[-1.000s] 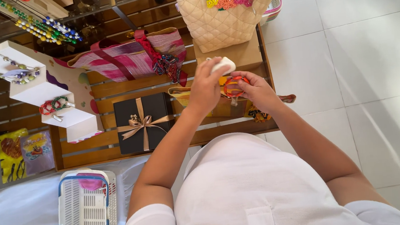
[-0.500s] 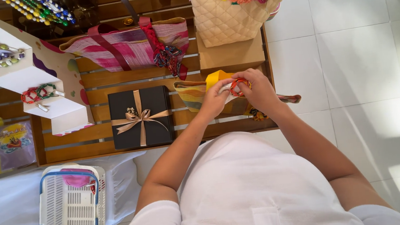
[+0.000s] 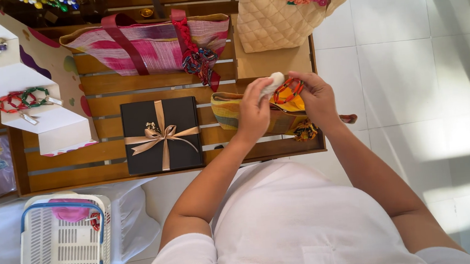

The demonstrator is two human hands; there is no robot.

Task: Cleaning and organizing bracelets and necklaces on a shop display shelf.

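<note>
Between both hands' fingertips (image 3: 293,81), red beaded bracelet (image 3: 287,91) and white cloth (image 3: 272,83).

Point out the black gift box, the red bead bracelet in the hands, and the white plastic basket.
black gift box (image 3: 161,135): head view, on the beige ribbon bow at the lid's middle.
red bead bracelet (image 3: 287,90): head view, on the beads between the two hands.
white plastic basket (image 3: 58,249): head view, on its slotted bottom.
</note>
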